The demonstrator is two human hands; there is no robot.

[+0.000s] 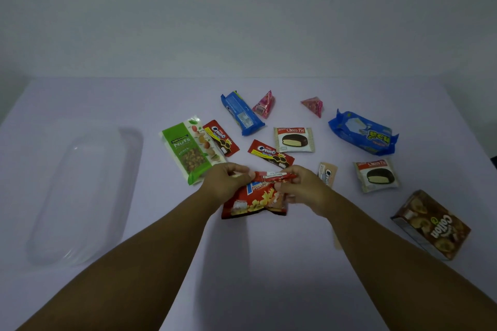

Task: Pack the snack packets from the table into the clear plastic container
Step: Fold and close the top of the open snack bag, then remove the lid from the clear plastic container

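Item in hand: red chip bag [254, 200], centre of the frame. The left hand [226, 184] and right hand [301, 185] are each pinching its top edge, fingers curled on the seam; the bag is hanging just over the surface [269, 263].

Handling, as I judge it: keeping both pinches on the seam, not on the puffed body, and carrying it left and laying it flat should be leaving room for the rest.

Container [80, 191], left of the frame: clear, lying well apart from the bag, and looking empty.

Waiting on the surface, centre to right of the frame: nuts pack [188, 149], blue biscuit pack [242, 113], two Choco Pies [294, 140], brown box [433, 226], assorted small packets.
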